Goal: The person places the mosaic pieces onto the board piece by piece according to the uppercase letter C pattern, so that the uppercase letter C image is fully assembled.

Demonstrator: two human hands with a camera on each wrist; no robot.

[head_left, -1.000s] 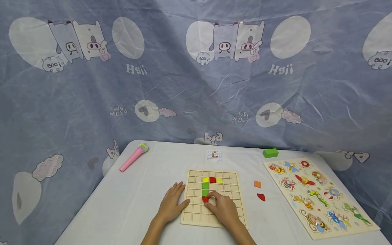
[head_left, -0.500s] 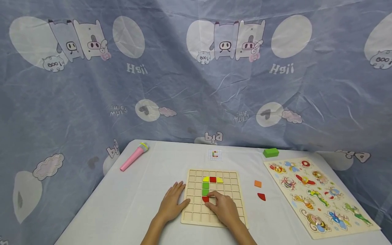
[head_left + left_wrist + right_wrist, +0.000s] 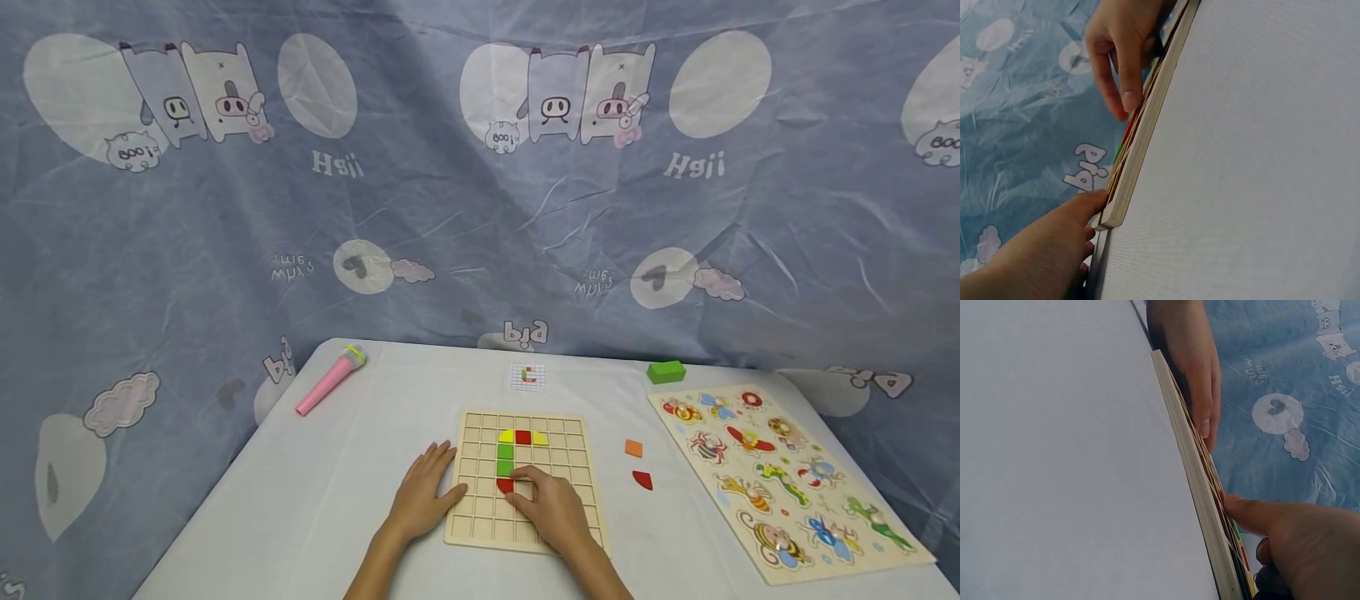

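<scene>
A wooden grid board (image 3: 480,525) lies on the white table, and coloured tiles form a hook shape in its cells. Two yellow tiles flank a red square (image 3: 522,437) in the top row. Below the left yellow tile come two green squares (image 3: 506,460), then a red quarter-circle tile (image 3: 504,485). My right hand (image 3: 557,510) pinches this red tile's right side between thumb and forefinger, low over the grid. My left hand (image 3: 422,497) rests flat at the board's left side, its thumb (image 3: 1090,205) touching the edge.
Right of the board lie an orange square tile (image 3: 633,448) and another red quarter-circle tile (image 3: 642,480). Further right are an insect puzzle board (image 3: 723,483) and a green block (image 3: 667,372). A small pattern card (image 3: 517,385) lies behind the grid, a pink toy microphone (image 3: 327,385) back left.
The head view has shifted slightly, so everything sits a little higher in it. Both hands and all the tiles keep their places.
</scene>
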